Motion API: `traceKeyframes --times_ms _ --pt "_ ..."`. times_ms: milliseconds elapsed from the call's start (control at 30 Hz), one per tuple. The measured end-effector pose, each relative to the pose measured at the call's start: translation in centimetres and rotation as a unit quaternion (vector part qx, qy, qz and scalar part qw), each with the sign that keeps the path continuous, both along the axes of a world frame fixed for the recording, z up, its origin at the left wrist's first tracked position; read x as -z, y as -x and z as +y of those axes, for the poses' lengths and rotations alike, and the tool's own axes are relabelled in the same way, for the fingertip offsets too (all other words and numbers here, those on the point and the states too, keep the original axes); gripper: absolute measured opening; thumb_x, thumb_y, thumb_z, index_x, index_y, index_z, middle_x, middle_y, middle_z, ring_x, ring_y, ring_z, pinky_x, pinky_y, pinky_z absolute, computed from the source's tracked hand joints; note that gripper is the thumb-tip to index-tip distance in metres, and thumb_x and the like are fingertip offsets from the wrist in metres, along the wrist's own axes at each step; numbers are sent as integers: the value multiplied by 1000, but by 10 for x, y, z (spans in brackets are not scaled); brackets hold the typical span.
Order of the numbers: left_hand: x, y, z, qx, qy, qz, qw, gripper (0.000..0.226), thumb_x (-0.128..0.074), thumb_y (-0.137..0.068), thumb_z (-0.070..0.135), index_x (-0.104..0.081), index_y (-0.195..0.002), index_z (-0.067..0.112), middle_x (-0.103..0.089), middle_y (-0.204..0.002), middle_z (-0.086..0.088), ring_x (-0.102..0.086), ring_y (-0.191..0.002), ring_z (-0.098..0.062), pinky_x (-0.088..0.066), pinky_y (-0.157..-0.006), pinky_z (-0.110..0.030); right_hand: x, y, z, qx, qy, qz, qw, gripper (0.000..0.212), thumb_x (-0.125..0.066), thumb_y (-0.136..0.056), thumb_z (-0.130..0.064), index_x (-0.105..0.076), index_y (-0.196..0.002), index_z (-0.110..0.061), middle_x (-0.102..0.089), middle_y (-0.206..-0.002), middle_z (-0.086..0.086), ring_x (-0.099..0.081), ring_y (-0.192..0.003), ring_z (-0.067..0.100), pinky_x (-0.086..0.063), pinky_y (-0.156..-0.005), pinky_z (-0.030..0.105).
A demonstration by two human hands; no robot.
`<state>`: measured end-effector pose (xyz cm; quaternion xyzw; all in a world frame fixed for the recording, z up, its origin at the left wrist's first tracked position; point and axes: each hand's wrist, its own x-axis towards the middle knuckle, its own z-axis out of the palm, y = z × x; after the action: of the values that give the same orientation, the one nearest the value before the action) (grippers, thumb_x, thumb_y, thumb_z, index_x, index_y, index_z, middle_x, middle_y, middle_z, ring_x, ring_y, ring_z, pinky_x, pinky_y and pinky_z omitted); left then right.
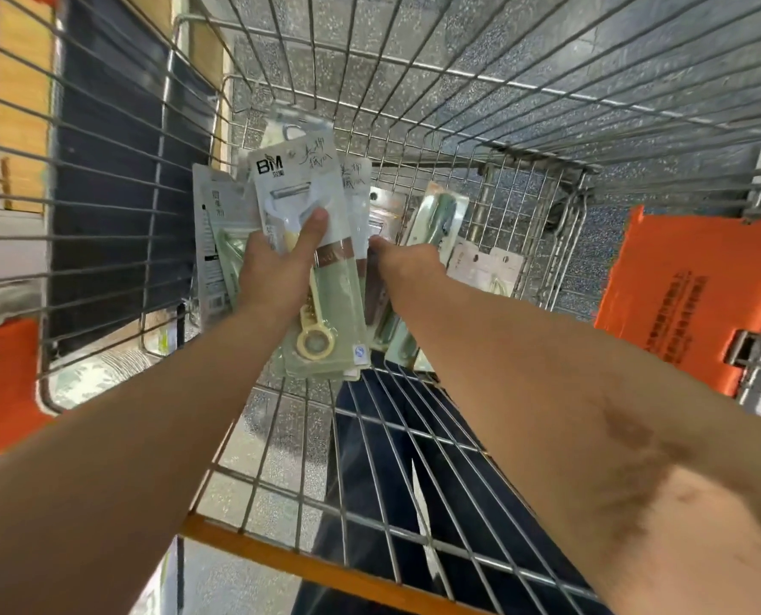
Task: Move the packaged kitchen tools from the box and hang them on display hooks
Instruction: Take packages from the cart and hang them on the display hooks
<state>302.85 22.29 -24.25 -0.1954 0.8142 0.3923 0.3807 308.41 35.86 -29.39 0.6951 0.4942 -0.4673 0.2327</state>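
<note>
While both arms reach down into the wire cart [458,139], seen from the head camera: left hand [276,264] clamped around a fanned stack of packaged peelers [312,241], thumb pressed flat on the front card just below the printed logo, the other fingers hidden behind the stack. Long axis of those packs running roughly upright and away from the body, hang-holes at the far, upper end, handles and ring ends pointing back toward the wrist. Right hand [403,255] lower and just to the right of the stack, fingers curled downward out of sight among the loose packs [436,219] lying on the cart floor; whether closed on one or merely feeling for it, cannot tell. One green-handled pack tilted just beyond the right fingertips, another flat white card [487,264] farther right, near the cart's inner mesh. Orange plastic flap [689,295] well off to the right, no part in this.

Judged from this: gathering step, not hanging; no display hooks in view. Remaining packs lying right of and beyond the held stack, so right hand clearly the nearer one for the next pick, left serving as holder. Likely risk: slick packs slipping out of the fan if more get added.
</note>
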Motion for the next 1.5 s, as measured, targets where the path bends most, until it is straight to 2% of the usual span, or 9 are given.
traceKeyframes --times_ms 167,400,567,700,833,933,1167,1267,1500 --pt "0 2 -3 8 5 3 1000 95 -63 -74 88 -49 -144 26 -62 -130 8 -59 -118 -20 -46 -110 -48 -4 1 1 44 37 60 997 62 -75 -87 -49 -54 -120 -1 -69 -100 11 -63 -75 22 -49 -61 31" --pt "-32 1 0 2 -23 5 1000 98 -65 -79 81 -40 -153 23 -55 -145 1 -52 -129 -21 -39 -111 -40 -35 -14 2 63 -46 154 985 5 -54 -105 -23 -55 -108 -19 -58 -83 -6 -53 -70 6 -48 -68 20" --pt "-100 4 13 -2 -21 41 999 117 -63 -74 87 -32 -160 14 -44 -159 -9 -45 -143 -31 -37 -119 -47 -111 -23 10 33 -90 212 972 28 -52 -105 -29 -60 -129 -18 -64 -95 0 -62 -89 22 -51 -81 32" --pt "-171 -4 13 -29 -39 102 994 101 -64 -75 86 -53 -144 13 -62 -132 -2 -58 -121 -23 -44 -109 -36 -185 -23 13 -13 -87 281 956 20 -54 -104 -24 -60 -121 -16 -64 -86 2 -62 -85 24 -47 -74 24" --pt "-246 -32 0 -125 -74 155 977 113 -62 -76 86 -36 -159 15 -44 -159 -5 -46 -143 -24 -40 -116 -40 -269 -25 5 -87 -113 345 928 12 -59 -100 -19 -60 -89 -14 -51 -72 3 -44 -65 18 -29 -58 33" --pt "-306 -61 -20 -175 -93 196 960 102 -62 -72 89 -55 -143 15 -63 -137 -3 -65 -119 -17 -54 -92 -25 -333 -37 -9 -151 -120 382 904 23 -58 -103 -28 -69 -108 -9 -61 -92 7 -57 -88 22 -26 -57 32" --pt "-428 -133 -98 -295 -114 304 899 109 -67 -73 86 -43 -153 16 -55 -146 2 -52 -137 -22 -36 -119 -39 -468 -66 -91 -247 -73 529 809 29 -52 -89 -34 -61 -97 -7 -50 -80 7 -44 -79 18 -33 -56 23" --pt "-480 -157 -141 -334 -123 361 862 70 -65 -84 76 -55 -133 27 -64 -127 13 -61 -119 -13 -41 -102 -27 -522 -75 -137 -320 -28 557 766 20 -49 -103 -28 -57 -113 -14 -56 -102 6 -51 -93 19 -46 -83 24" --pt "-580 -202 -252 -509 -121 428 737 109 -64 -63 93 -56 -142 18 -66 -127 2 -66 -114 -21 -52 -102 -37 -635 -89 -271 -350 2 642 682 19 -50 -102 -15 -64 -95 -6 -59 -87 6 -49 -85 23 -31 -67 29"
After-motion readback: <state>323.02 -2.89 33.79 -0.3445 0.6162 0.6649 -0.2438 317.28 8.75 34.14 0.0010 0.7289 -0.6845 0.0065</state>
